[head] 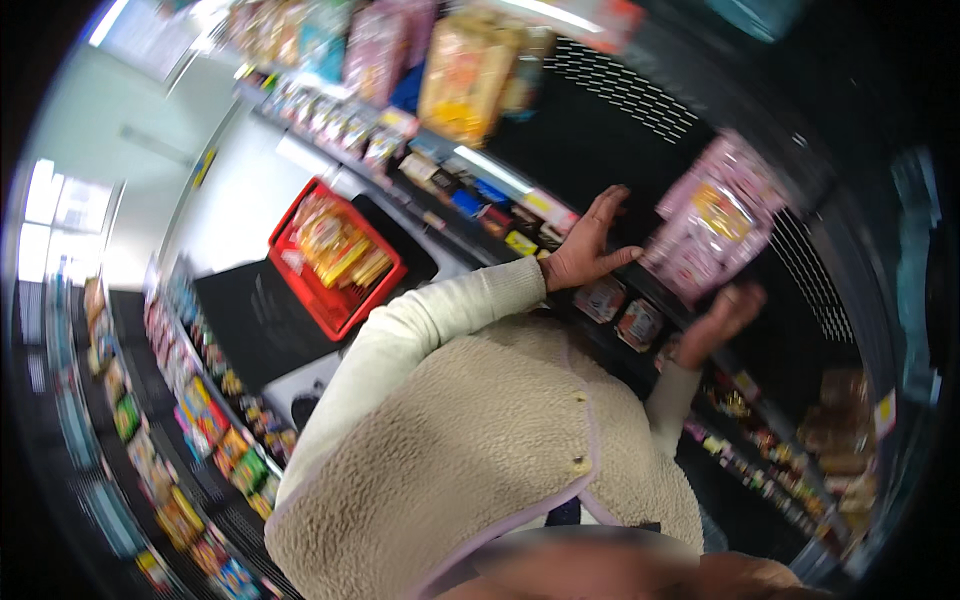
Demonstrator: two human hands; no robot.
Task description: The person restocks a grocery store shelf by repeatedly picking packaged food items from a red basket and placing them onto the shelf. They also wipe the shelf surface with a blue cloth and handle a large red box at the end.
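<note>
A pink plastic package (pixel 709 225) with a yellow patch stands on the black shelf in front of me, and more pink packaging shows behind it. My left hand (pixel 589 244) is at the package's left side, fingers spread and holding nothing. Its thumb tip reaches the package's edge; whether it touches cannot be told. On the other side, my right hand (pixel 724 322) is blurred, close to the package's lower right edge. Nothing shows in its grasp. Small packs (pixel 637 324) sit on the shelf level below, between my hands.
A red plastic basket (pixel 337 326) with yellow bagged goods (pixel 330 240) stands to the left. Yellow packages (pixel 469 75) fill the upper shelf, and small boxes (pixel 480 199) line the level below. Brown packages (pixel 836 427) lie at right. Another stocked shelf (pixel 217 420) runs along the left.
</note>
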